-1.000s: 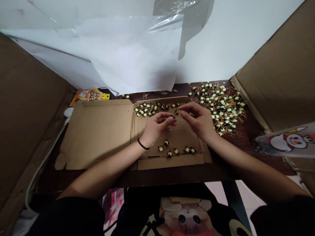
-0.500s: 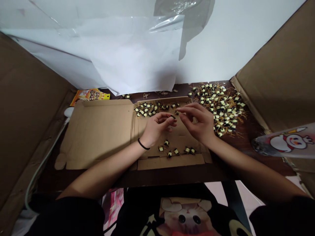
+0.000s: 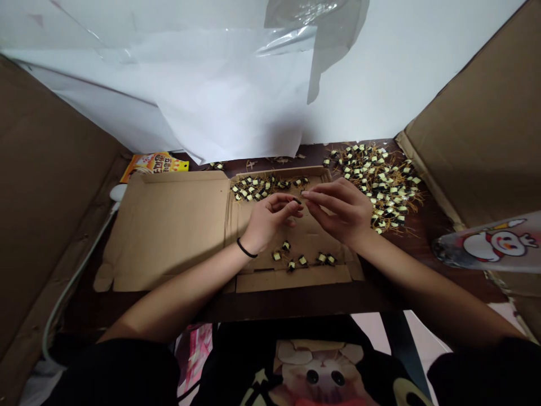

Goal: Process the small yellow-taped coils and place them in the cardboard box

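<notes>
My left hand (image 3: 270, 219) pinches a small black component (image 3: 297, 201) between thumb and fingertips, above an opened flat cardboard box (image 3: 169, 225). My right hand (image 3: 342, 211) is level with it, its fingertips almost touching that component; whether it grips anything I cannot tell. Several finished-looking small components (image 3: 302, 260) lie on the cardboard just below my hands. A cluster of them (image 3: 257, 188) sits at the cardboard's far edge. A large pile with thin wire leads (image 3: 382, 177) lies on the dark table to the right.
Tall cardboard walls stand at left (image 3: 46, 186) and right (image 3: 477, 129). White paper and clear plastic sheet (image 3: 228, 96) hang behind. An orange snack packet (image 3: 154, 163) lies at the back left, a snowman-printed bag (image 3: 490, 245) at right. A white cable (image 3: 71, 282) runs along the left.
My right hand has drifted slightly left and down, bringing its fingertips closer to the component held by my left hand. The left hand has stayed put.
</notes>
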Action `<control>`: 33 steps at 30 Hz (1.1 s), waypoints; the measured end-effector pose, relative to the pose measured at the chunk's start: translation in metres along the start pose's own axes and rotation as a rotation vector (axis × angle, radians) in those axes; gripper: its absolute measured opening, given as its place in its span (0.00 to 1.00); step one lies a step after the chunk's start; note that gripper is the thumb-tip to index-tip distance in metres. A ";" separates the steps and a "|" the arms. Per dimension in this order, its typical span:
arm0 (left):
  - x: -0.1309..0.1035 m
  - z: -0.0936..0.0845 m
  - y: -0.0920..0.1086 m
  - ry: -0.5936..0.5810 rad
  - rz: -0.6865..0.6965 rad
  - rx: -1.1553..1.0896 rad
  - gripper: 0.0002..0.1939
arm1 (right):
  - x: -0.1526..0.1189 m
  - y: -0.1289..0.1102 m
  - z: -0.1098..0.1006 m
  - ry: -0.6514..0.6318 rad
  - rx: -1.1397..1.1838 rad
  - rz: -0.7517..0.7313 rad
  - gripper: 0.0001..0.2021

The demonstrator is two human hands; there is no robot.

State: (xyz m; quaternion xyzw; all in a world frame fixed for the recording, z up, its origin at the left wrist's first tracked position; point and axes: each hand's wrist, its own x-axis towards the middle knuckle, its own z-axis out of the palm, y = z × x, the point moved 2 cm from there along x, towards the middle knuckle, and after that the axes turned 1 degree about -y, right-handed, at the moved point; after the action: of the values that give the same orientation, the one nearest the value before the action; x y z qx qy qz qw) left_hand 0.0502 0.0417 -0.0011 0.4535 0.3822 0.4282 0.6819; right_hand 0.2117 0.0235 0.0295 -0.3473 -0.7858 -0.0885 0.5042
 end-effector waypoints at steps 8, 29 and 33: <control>0.000 0.000 0.000 0.019 -0.011 -0.007 0.21 | -0.003 0.007 -0.001 -0.056 -0.110 -0.042 0.11; -0.002 0.003 0.001 -0.017 0.013 0.116 0.17 | 0.004 0.008 0.004 -0.105 0.093 0.318 0.04; -0.003 0.004 0.002 -0.046 0.017 0.171 0.15 | 0.004 0.016 0.006 -0.203 0.234 0.481 0.05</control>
State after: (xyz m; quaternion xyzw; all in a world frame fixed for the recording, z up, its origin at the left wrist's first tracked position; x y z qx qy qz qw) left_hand 0.0520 0.0381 0.0024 0.5229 0.3976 0.3893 0.6457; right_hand 0.2161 0.0404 0.0267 -0.4700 -0.7322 0.1600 0.4662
